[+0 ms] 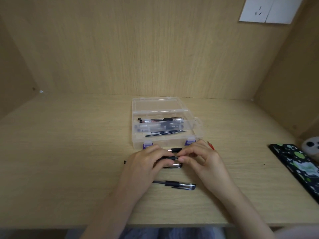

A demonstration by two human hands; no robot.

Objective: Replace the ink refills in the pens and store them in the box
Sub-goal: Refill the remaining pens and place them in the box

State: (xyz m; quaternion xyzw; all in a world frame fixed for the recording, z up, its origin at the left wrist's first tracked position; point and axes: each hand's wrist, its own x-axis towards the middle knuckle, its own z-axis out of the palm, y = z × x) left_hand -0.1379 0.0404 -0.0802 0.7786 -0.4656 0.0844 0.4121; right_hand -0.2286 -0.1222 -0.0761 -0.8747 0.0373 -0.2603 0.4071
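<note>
Now left hand [145, 161] and right hand [202, 158] both pinch one pen [170, 158] before one box [165, 143].

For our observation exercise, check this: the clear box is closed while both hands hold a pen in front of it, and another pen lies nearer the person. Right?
Not quite. The head view shows the clear box open, its lid folded back. The rest stands: the left hand and right hand hold a pen in front of it, and another pen lies nearer the person.
</note>
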